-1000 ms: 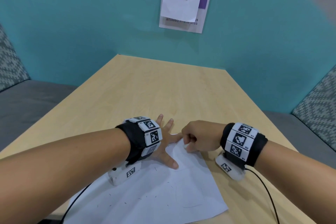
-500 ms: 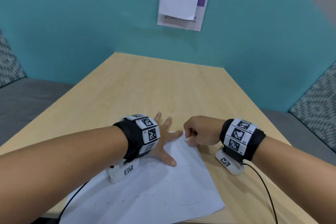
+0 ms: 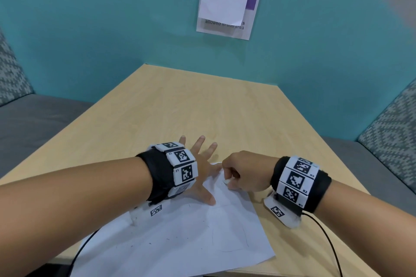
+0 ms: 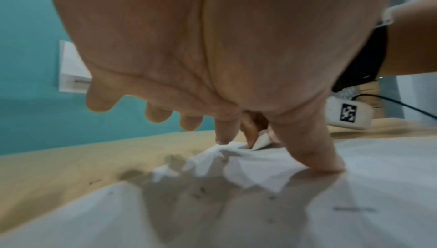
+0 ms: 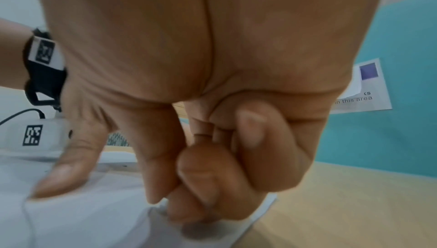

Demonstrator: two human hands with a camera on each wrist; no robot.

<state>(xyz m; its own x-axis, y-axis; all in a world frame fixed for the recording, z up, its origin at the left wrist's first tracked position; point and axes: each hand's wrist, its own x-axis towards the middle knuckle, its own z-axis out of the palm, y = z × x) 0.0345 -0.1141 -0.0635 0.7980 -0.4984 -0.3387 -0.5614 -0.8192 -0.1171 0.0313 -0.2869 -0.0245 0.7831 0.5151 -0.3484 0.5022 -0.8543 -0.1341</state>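
Note:
A white paper sheet [image 3: 180,243] with faint pencil marks lies at the near edge of the wooden table [image 3: 202,108]. My left hand [image 3: 202,171] rests on the sheet, spread flat with straight fingers; its thumb [image 4: 314,151] presses the paper [image 4: 236,205]. My right hand [image 3: 243,173] is curled into a fist at the sheet's far corner. It pinches a small white eraser [image 3: 225,180] against the paper. The left wrist view shows the eraser [image 4: 261,141] beside a wrinkled patch of paper. In the right wrist view the eraser [image 5: 163,208] is mostly hidden by the fingers [image 5: 189,177].
A teal wall with a paper-covered sign [image 3: 227,9] stands at the table's far end. Grey benches with patterned cushions [image 3: 391,132] flank the table on both sides. Black cables [image 3: 326,238] trail from the wrist cameras towards me.
My right hand has made small strokes with the eraser over the paper's far corner, ending a little nearer to me. My left hand has stayed planted on the sheet.

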